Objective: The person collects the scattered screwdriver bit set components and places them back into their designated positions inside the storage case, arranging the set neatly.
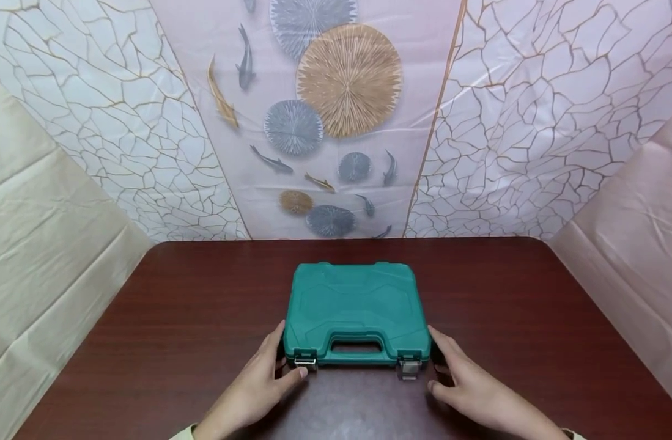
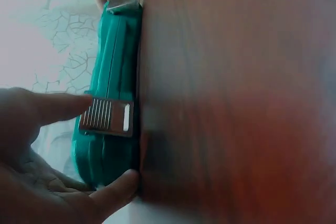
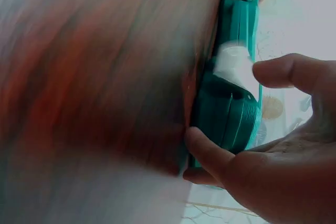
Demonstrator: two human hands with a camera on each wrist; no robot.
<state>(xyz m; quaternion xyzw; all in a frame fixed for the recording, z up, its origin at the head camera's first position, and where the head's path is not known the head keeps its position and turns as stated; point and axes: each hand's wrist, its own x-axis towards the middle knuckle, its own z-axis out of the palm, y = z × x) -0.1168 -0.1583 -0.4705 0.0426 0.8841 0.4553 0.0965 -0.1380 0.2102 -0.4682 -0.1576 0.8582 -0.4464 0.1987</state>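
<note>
A green plastic carrying case (image 1: 354,299) lies flat on the table, its handle toward me. At its front left corner, my left hand (image 1: 258,382) has the fingers along the side and the thumb at a metal latch (image 2: 107,115). The latch lies against the case front in the left wrist view. My right hand (image 1: 473,385) is at the front right corner, fingers against the side. Its thumb is beside the right latch (image 1: 409,368), which stands out from the case and looks blurred in the right wrist view. The case's contents are hidden.
The dark red-brown wooden table (image 1: 203,293) has rounded far corners. Behind it hangs a patterned cloth (image 1: 347,183) with fish and round motifs. Beige padded panels (image 1: 44,263) slope up at both sides.
</note>
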